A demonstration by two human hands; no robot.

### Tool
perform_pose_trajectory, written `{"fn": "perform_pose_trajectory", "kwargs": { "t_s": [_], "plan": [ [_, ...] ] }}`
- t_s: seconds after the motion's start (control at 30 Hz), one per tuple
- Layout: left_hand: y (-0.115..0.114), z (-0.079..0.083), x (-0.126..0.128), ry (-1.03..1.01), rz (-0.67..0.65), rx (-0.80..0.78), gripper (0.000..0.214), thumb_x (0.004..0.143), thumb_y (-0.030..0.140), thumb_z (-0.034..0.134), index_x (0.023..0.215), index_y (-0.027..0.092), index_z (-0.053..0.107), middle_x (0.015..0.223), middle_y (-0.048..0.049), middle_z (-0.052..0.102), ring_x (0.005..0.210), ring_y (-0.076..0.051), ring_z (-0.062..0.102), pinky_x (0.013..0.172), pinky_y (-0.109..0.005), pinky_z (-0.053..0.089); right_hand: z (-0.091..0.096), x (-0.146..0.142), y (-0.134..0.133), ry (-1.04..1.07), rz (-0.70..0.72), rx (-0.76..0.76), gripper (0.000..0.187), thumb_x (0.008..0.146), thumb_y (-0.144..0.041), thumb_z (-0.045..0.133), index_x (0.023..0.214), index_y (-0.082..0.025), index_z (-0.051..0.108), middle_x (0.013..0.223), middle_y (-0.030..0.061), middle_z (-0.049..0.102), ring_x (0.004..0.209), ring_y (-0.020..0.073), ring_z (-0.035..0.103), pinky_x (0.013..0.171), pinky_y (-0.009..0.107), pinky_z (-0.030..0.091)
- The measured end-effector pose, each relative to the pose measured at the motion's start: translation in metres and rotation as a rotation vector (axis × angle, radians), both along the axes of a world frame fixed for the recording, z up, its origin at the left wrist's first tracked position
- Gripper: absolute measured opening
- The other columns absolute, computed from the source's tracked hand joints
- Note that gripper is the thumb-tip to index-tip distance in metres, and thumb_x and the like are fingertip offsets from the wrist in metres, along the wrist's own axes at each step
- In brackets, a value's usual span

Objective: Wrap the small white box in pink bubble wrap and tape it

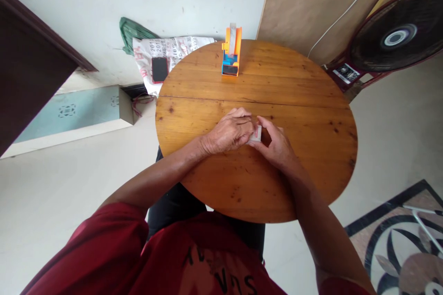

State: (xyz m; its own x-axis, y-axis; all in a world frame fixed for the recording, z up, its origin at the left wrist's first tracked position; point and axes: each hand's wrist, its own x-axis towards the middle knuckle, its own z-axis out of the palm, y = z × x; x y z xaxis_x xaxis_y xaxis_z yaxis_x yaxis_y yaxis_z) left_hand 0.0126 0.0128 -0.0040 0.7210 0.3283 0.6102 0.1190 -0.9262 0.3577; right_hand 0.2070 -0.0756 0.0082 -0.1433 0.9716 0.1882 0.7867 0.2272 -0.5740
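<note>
A small whitish box (256, 134) with a red mark on its top is between my two hands, over the middle of the round wooden table (214, 170). My left hand (232, 130) is closed, its fingers curled over the left part of the box and hiding it. From the other side, my right hand (277, 144) grips the box, index finger at the far edge and thumb at the near edge. What the box contains cannot be seen. Beyond my hands, an orange and blue tape dispenser (236, 50) with a roll of tape stands near the table's far edge.
Left of the table, a dark phone-like slab (159, 70) lies on a printed white sack (141, 50), beside a green bag (133, 32). A large fan (398, 37) stands at the right. A pale blue ledge (86, 106) runs along the left wall.
</note>
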Motion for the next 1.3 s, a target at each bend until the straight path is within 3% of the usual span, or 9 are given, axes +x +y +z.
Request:
{"fn": "perform_pose_trajectory", "kwargs": {
  "t_s": [0.47,0.6,0.73,0.93,1.1,1.3],
  "plan": [
    [-0.004,0.004,0.003,-0.125,-0.019,-0.057,0.014,0.092,0.023,0.054,0.08,0.02,0.06,0.084,-0.0042,0.072,0.086,-0.019,0.061,0.085,-0.037,0.046,-0.002,0.0,0.0,0.016,-0.011,-0.003,0.066,0.084,-0.042,0.066,0.144,-0.02,0.048,0.132,0.0155,0.068,0.12,0.0344,0.065,0.102,0.054,0.047],
    [-0.004,0.004,-0.003,-0.252,-0.02,-0.266,0.011,0.093,0.03,0.059,0.091,0.021,0.064,0.085,-0.0045,0.073,0.086,-0.018,0.064,0.087,-0.036,0.05,-0.003,0.0,-0.001,0.013,-0.028,-0.002,0.066,0.084,-0.044,0.066,0.145,-0.024,0.048,0.134,0.0138,0.067,0.121,0.0346,0.064,0.102,0.056,0.047],
    [-0.002,0.006,-0.009,-0.342,0.044,-0.408,0.026,0.096,0.038,0.056,0.113,0.021,0.066,0.111,-0.0108,0.071,0.109,-0.022,0.064,0.096,-0.041,0.051,-0.002,0.0,-0.001,0.013,-0.02,-0.006,0.067,0.084,-0.042,0.067,0.146,-0.025,0.047,0.135,0.0135,0.067,0.123,0.0351,0.063,0.103,0.057,0.046],
    [0.004,0.001,-0.008,-0.272,-0.038,-0.321,0.026,0.09,0.03,0.059,0.111,0.023,0.071,0.12,-0.0116,0.071,0.125,-0.03,0.058,0.106,-0.056,0.046,-0.001,0.0,0.0,0.023,-0.022,-0.013,0.068,0.083,-0.042,0.067,0.146,-0.025,0.047,0.135,0.0136,0.066,0.122,0.0363,0.063,0.102,0.059,0.046],
    [0.006,-0.009,-0.009,-0.203,-0.066,-0.259,0.028,0.085,0.025,0.061,0.11,0.023,0.074,0.136,-0.0132,0.064,0.138,-0.033,0.05,0.111,-0.061,0.043,-0.003,0.001,0.0,0.018,-0.009,-0.006,0.069,0.083,-0.041,0.067,0.147,-0.024,0.046,0.136,0.0143,0.066,0.123,0.0365,0.062,0.103,0.059,0.045],
    [0.008,-0.016,-0.005,-0.16,-0.052,-0.174,0.024,0.083,0.03,0.065,0.105,0.026,0.075,0.14,-0.0119,0.061,0.14,-0.036,0.048,0.11,-0.065,0.041,-0.004,0.001,0.0,0.018,-0.003,0.008,0.068,0.085,-0.044,0.067,0.146,-0.024,0.046,0.133,0.0134,0.068,0.122,0.0356,0.063,0.103,0.058,0.046]
  ]
}}
